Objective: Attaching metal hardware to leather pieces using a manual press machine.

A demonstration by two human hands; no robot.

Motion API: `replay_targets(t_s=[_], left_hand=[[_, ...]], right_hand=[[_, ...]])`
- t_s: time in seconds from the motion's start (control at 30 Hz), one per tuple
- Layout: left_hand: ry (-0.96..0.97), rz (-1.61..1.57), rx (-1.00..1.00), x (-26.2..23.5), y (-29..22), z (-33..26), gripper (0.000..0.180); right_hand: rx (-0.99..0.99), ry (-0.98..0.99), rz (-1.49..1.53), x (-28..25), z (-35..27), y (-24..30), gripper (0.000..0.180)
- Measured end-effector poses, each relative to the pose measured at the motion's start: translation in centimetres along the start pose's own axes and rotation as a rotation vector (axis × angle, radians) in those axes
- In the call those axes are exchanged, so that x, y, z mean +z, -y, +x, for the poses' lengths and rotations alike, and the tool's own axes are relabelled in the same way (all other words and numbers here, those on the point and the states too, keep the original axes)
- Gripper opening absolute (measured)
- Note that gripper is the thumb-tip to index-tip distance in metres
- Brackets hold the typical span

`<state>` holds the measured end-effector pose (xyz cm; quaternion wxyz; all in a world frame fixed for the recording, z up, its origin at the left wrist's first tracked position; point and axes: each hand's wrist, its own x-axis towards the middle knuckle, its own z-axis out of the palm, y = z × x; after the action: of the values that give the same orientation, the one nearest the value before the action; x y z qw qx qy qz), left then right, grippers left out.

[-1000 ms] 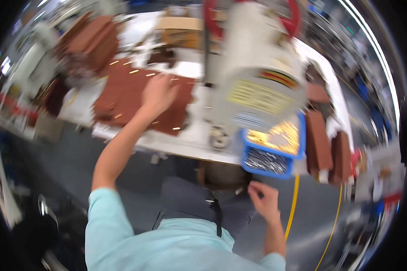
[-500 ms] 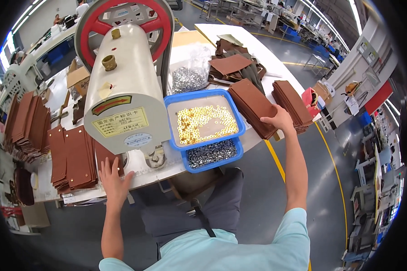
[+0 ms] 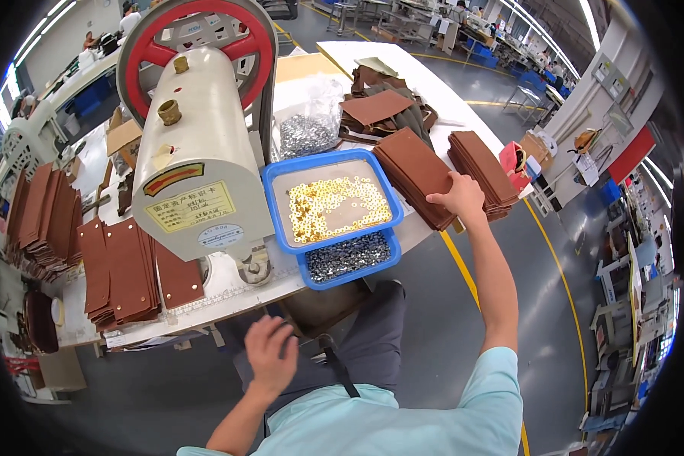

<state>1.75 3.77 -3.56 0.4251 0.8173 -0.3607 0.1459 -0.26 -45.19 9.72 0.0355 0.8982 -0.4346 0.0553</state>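
Observation:
My right hand (image 3: pixel 463 197) is at the near right corner of a stack of brown leather pieces (image 3: pixel 412 169). Its thumb lies over the top piece while the fingers bend at the stack's right edge, their tips partly hidden. Over my lap, my left hand (image 3: pixel 272 356) hangs empty, with loosely bent fingers apart. A brown leather piece with metal studs (image 3: pixel 178 275) lies beside the head of a cream press machine (image 3: pixel 205 152). Gold-coloured rings fill part of a blue-rimmed tray (image 3: pixel 270 186), which overlaps a lower blue tray (image 3: pixel 349 284) of dark metal parts.
Another leather stack (image 3: pixel 482 171) stands right of my right hand. Studded pieces (image 3: pixel 118 266) and further leather piles (image 3: pixel 45 213) occupy the left. A clear bag of metal parts (image 3: pixel 308 133) and loose leather pieces (image 3: pixel 380 106) lie behind the trays. The white table (image 3: pixel 270 289) ends before my lap.
My left hand has moved from the studded leather piece by the press, right and toward me over my lap. My right hand stays at the same stack; the view has shifted slightly.

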Motion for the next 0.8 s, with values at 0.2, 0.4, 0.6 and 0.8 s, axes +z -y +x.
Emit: replay_targets(t_s=[0.2,0.4,0.6,0.8], left_hand=[[0.322,-0.366,-0.215,3.5,-2.4,-5.1,0.017],[0.407,-0.366,-0.226,3.6,-2.1,-6.6,0.012],[0.499,-0.407,-0.334,3.2,-2.1,-3.9,0.017],[0.419,-0.694,-0.225,1.6,-4.2,4.3,0.067]], right_hand=[[-0.032,0.101,0.137,0.2,0.1,-0.6,0.09],[-0.168,0.102,0.099,1.5,0.3,-1.1,0.072],[-0.203,-0.112,0.239,2.4,0.8,-4.2,0.048],[-0.408,-0.495,0.72,-0.2,-13.4,4.2,0.036]])
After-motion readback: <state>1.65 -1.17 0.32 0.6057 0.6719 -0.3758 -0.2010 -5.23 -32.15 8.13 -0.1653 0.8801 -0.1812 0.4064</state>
